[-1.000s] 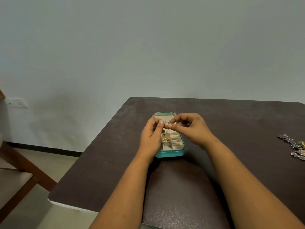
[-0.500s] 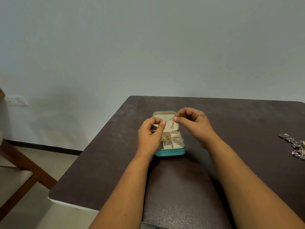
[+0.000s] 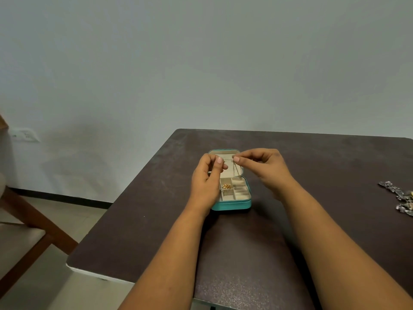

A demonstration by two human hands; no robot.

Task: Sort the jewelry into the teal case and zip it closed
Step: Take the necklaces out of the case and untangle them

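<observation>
The teal case (image 3: 232,205) lies open on the dark table, its lid raised toward the wall and its beige compartments showing. A small gold piece (image 3: 226,186) sits in a left compartment. Above the case, my left hand (image 3: 206,180) and my right hand (image 3: 263,171) each pinch an end of a thin chain (image 3: 233,168). It runs between my fingertips and hangs in a loop in front of the lid.
A heap of silver jewelry (image 3: 400,198) lies at the table's right edge. The table (image 3: 138,231) ends at the left and near me. A wooden chair (image 3: 24,222) stands on the floor at the left.
My hands have drawn apart and risen a little above the case, stretching the thin chain between them; a second ago the fingertips were touching.
</observation>
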